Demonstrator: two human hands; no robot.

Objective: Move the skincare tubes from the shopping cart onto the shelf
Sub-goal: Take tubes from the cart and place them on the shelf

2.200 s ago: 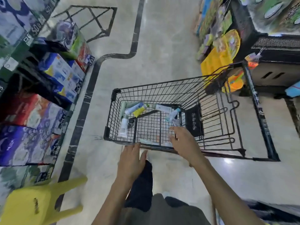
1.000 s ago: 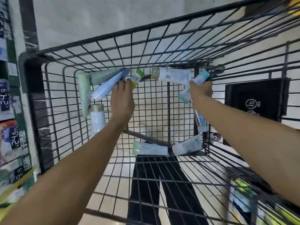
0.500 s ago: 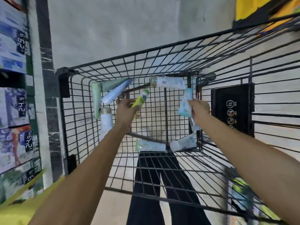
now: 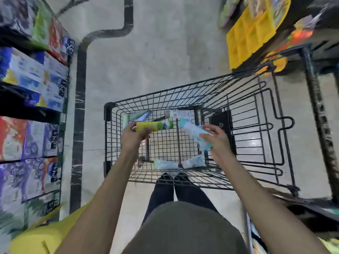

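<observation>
Left hand [image 4: 132, 136] grips a yellow-green tube [image 4: 155, 126], right hand [image 4: 215, 139] a light-blue tube [image 4: 194, 133] (more tubes [image 4: 166, 164] below, in the cart [image 4: 238, 99]).

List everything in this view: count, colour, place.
Yellow-green tube: 1, held over the cart by the left hand.
Light blue tube: 1, held by the right hand.
Loose tubes: at least 5, pale; three at the far end, two at the near end.
Shopping cart: 1, black wire, centre.
Boxed goods: many, multicoloured, left shelves.
Yellow tray: 1, upper right.
Yellow stool: 1, bottom left.
Left hand: 1.
Right hand: 1.
</observation>
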